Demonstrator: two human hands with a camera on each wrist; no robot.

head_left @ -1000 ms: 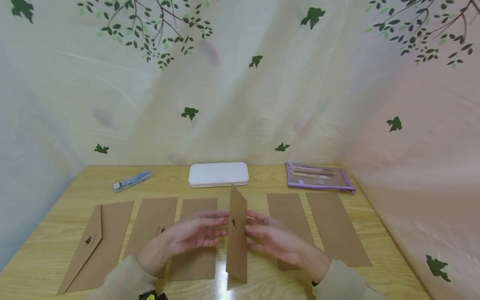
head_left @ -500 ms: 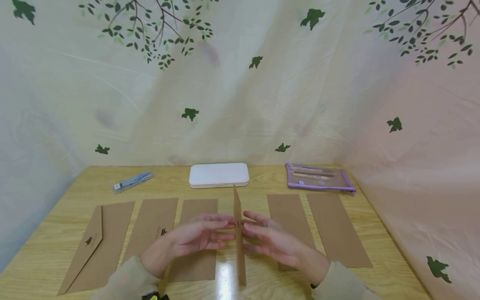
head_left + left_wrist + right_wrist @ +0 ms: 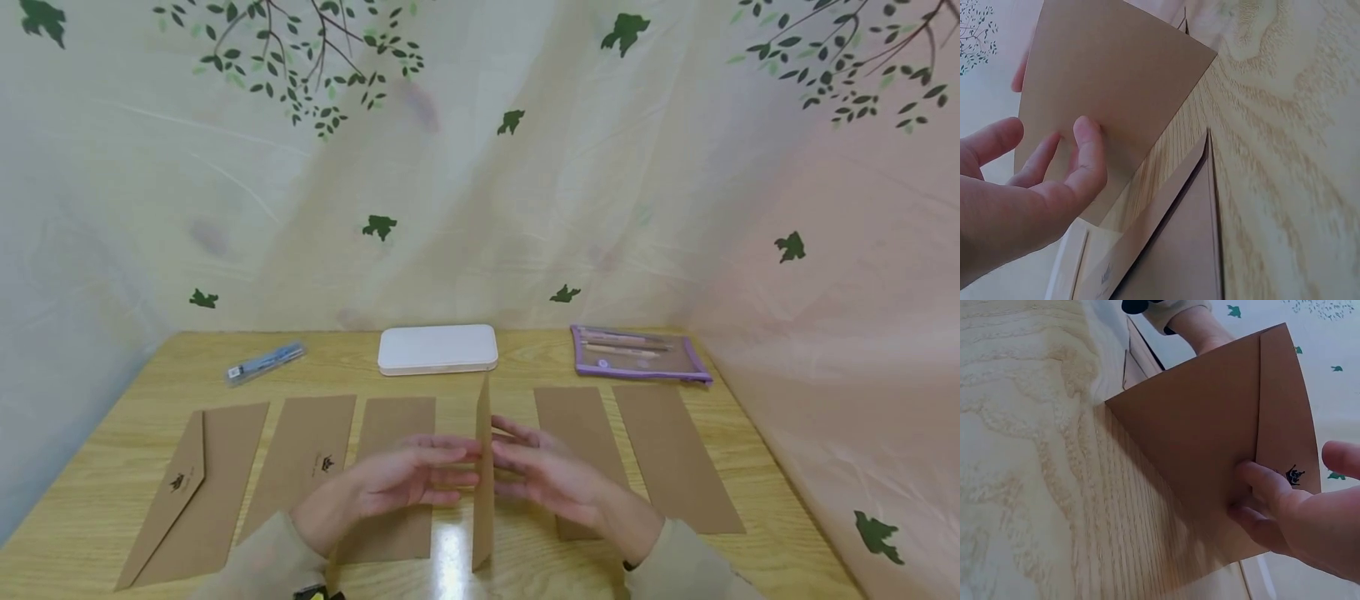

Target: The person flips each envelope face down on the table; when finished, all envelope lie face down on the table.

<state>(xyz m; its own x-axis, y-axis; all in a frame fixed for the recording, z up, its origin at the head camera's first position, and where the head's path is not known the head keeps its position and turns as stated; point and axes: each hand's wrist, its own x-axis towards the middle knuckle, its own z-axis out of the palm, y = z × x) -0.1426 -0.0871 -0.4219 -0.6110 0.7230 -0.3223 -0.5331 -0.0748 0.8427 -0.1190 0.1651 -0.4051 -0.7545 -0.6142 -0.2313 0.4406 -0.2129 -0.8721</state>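
Note:
A brown kraft-paper envelope (image 3: pixel 483 500) stands upright on its long edge over the table, nearly edge-on in the head view. The left hand (image 3: pixel 408 479) touches its left face with extended fingertips, thumb apart from the paper in the left wrist view. From the other side, the right hand (image 3: pixel 551 483) rests its fingertips on the opposite face. The right wrist view shows that face with a flap (image 3: pixel 1286 406) and a small black crown print (image 3: pixel 1295 475). In the left wrist view the facing side (image 3: pixel 1116 75) is plain.
Flat brown envelopes lie either side: a flapped one (image 3: pixel 225 492) at far left, others (image 3: pixel 315 433) (image 3: pixel 397 533) beside it, and two (image 3: pixel 577 433) (image 3: pixel 678 467) at right. Behind are a blue-and-clear packet (image 3: pixel 265 363), a white case (image 3: pixel 437 348) and a purple-edged pouch (image 3: pixel 637 358) with pencils.
The upright envelope has turned from showing its printed left face to nearly edge-on, and shifted slightly right. The left hand has moved right with it; the right hand stays almost in place.

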